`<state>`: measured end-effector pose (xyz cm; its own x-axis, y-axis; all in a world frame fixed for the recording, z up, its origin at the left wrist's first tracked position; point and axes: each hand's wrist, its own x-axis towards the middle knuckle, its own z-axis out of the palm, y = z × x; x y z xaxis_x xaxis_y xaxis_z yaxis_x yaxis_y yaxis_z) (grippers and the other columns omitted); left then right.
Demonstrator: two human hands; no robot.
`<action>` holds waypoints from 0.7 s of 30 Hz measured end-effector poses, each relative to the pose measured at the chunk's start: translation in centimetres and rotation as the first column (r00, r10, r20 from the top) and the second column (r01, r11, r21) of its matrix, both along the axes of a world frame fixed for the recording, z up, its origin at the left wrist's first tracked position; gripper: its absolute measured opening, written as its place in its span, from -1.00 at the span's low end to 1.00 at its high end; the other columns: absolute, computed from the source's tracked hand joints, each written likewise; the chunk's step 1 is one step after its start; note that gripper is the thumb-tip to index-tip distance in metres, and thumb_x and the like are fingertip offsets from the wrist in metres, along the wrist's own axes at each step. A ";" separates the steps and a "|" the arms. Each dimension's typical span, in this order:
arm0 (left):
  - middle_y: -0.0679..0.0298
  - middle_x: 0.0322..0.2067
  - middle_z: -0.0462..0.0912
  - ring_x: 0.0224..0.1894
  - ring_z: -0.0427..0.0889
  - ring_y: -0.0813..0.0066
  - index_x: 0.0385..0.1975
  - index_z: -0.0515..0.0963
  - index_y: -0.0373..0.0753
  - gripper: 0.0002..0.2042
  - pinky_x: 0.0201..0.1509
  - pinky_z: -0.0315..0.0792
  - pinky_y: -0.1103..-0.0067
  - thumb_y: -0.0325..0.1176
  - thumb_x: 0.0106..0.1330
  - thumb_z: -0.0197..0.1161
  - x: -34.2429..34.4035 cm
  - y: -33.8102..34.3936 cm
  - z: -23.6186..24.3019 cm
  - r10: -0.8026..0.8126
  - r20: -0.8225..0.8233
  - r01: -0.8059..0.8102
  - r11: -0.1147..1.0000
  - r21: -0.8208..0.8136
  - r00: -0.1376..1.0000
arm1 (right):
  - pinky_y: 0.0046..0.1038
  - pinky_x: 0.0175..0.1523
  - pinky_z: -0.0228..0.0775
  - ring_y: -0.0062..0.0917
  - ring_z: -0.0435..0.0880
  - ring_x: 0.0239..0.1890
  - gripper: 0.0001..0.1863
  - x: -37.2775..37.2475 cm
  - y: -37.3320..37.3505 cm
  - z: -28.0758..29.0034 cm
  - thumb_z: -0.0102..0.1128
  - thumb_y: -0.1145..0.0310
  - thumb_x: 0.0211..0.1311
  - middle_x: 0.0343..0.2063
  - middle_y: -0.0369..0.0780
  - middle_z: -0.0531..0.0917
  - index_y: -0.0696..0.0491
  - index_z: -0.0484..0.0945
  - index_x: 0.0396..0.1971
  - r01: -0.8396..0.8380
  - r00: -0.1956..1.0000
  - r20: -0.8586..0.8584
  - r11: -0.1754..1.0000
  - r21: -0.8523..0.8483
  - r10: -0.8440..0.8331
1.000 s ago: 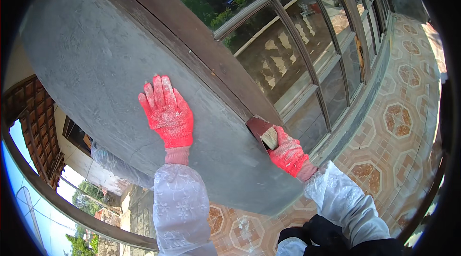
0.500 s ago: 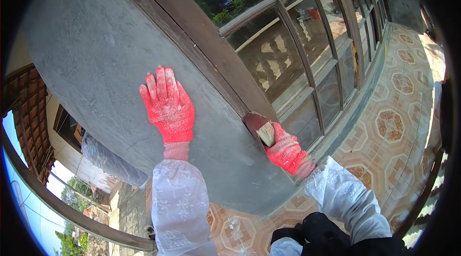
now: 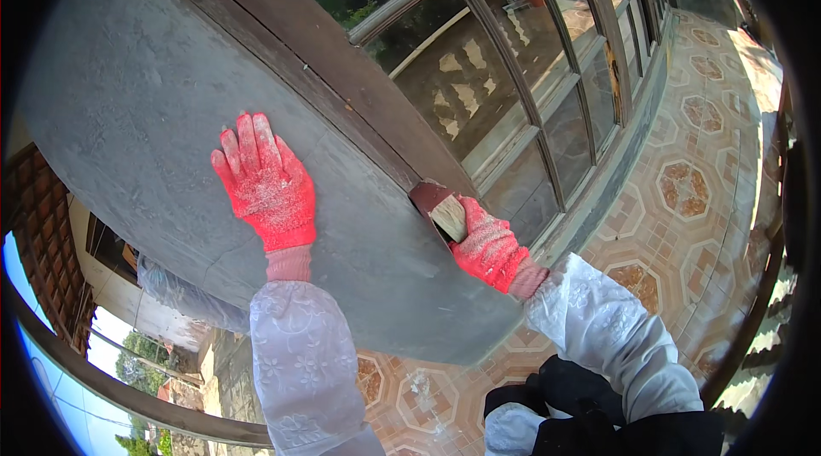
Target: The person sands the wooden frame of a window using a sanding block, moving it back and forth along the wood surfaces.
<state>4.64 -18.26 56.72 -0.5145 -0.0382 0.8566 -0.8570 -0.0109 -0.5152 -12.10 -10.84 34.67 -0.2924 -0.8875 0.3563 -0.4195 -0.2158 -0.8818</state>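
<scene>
My left hand [image 3: 270, 193], in a dusty red knit glove, lies flat with its fingers stretched out on the grey plastered wall [image 3: 162, 105]. My right hand [image 3: 489, 249], gloved alike, is wrapped round a sanding block: a pale block [image 3: 449, 218] with reddish-brown sandpaper [image 3: 429, 198] on it. The block rests at the edge of the wall, beside the foot of the dark brown window frame [image 3: 329, 88]. Its underside is hidden.
Glass panes [image 3: 445, 97] with wooden bars run off to the far right. Patterned tiles [image 3: 629, 238] cover the floor. A plastic-covered bundle [image 3: 184, 294] lies past the wall at the left, and a curved rail [image 3: 162, 413] crosses the lower left.
The whole view has shifted, so wall, window and both hands appear further left. Left palm stays flat on the wall; the right hand keeps the sanding block at the wall's edge.
</scene>
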 end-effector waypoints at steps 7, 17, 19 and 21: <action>0.21 0.26 0.41 0.32 0.30 0.14 0.18 0.45 -0.22 -0.64 0.45 0.04 0.24 -0.31 0.43 -0.01 0.3 -0.6 -0.8 0.003 -0.016 -0.003 0.999 0.040 1.000 | -0.18 0.08 0.43 -0.02 0.56 0.04 -0.34 1.4 -0.4 11.6 0.29 0.34 0.08 -0.02 0.00 0.58 0.01 0.26 0.21 0.129 0.992 0.067 0.863 -0.489 -0.110; 0.17 0.27 0.39 0.36 0.27 0.13 0.19 0.44 -0.25 -0.63 0.47 0.00 0.22 -0.33 0.42 -0.01 0.8 -1.0 -0.7 0.057 0.000 -0.057 0.998 0.038 0.998 | -0.23 0.18 0.39 -0.07 0.50 0.14 -0.27 1.7 -0.8 4.0 0.32 0.38 0.02 0.09 0.00 0.52 0.04 0.25 0.26 0.079 0.995 0.085 0.959 -0.271 -0.058; 0.17 0.27 0.39 0.36 0.26 0.12 0.19 0.44 -0.25 -0.63 0.47 0.01 0.22 -0.33 0.42 0.00 0.3 -1.1 -0.7 0.029 -0.007 -0.029 0.999 0.037 1.000 | -0.21 0.13 0.43 -0.06 0.55 0.08 -0.30 1.4 -1.5 10.7 0.32 0.38 0.04 0.03 -0.02 0.56 0.01 0.27 0.23 0.146 0.989 0.083 0.892 -0.427 -0.122; 0.17 0.27 0.40 0.36 0.26 0.12 0.19 0.44 -0.25 -0.63 0.47 0.01 0.22 -0.34 0.41 0.00 0.5 -1.0 -0.9 0.014 -0.006 -0.014 0.999 0.037 1.000 | -0.20 0.13 0.42 -0.05 0.54 0.08 -0.31 1.6 -2.0 12.2 0.31 0.37 0.05 0.04 -0.03 0.55 0.01 0.27 0.23 0.160 0.987 0.088 0.860 -0.484 -0.134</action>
